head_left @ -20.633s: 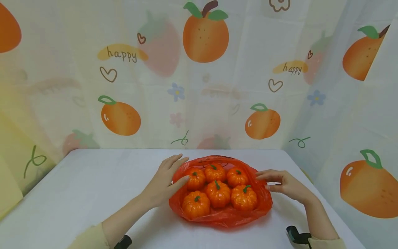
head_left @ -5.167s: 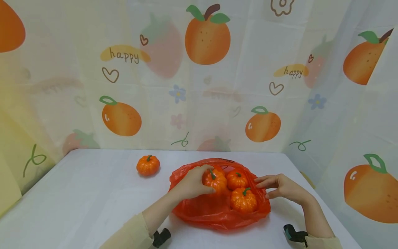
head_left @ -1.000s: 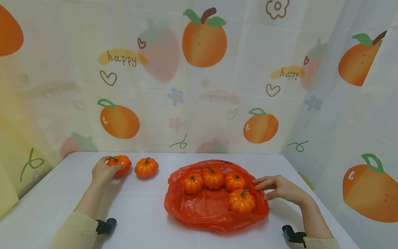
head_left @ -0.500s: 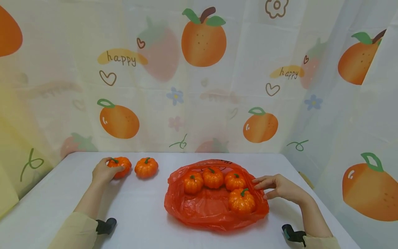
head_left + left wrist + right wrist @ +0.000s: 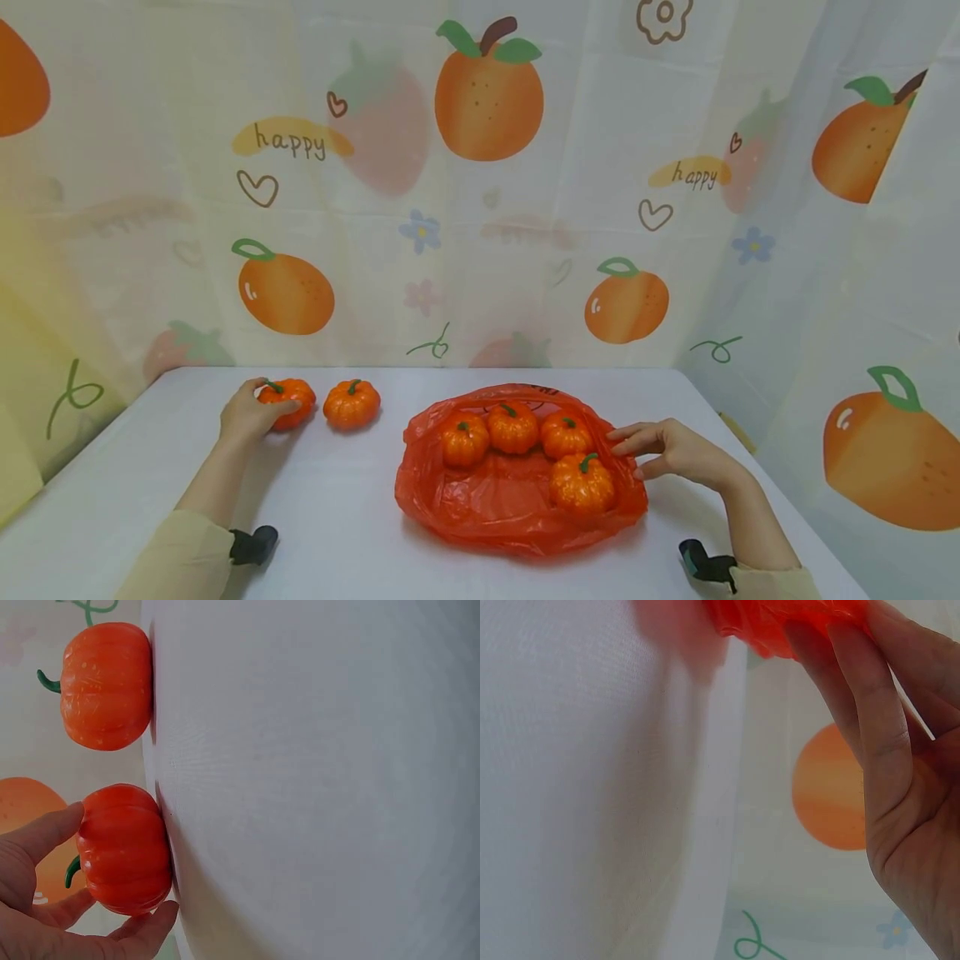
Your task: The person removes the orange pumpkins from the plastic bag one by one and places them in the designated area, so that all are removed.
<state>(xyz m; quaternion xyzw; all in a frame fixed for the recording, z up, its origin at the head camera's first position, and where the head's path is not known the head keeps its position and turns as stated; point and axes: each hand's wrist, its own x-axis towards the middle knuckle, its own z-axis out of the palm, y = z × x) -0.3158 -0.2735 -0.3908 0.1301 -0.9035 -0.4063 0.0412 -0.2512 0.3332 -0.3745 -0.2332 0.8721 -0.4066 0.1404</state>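
At the table's far left, my left hand point(image 5: 247, 412) holds a small orange toy pumpkin point(image 5: 296, 402) that sits on the tabletop. In the left wrist view the thumb lies on one side of this pumpkin point(image 5: 124, 851) and fingers on the other; its green stem points away from the table. A second pumpkin point(image 5: 352, 405) stands just to its right, a small gap between them. An open red plastic bag point(image 5: 502, 496) lies right of centre with several pumpkins inside, one of them a front right pumpkin point(image 5: 582, 485). My right hand point(image 5: 686, 454) holds the bag's right rim by the fingertips.
A white table point(image 5: 330, 508) carries everything. Behind it and at the right hang fruit-print curtains point(image 5: 480, 250). Black wrist mounts point(image 5: 253, 546) sit at both cuffs.
Over the longer span, two pumpkins have gone from the bag to the table's left. In the last second the left hand and its pumpkin have settled slightly lower; the right hand stays.
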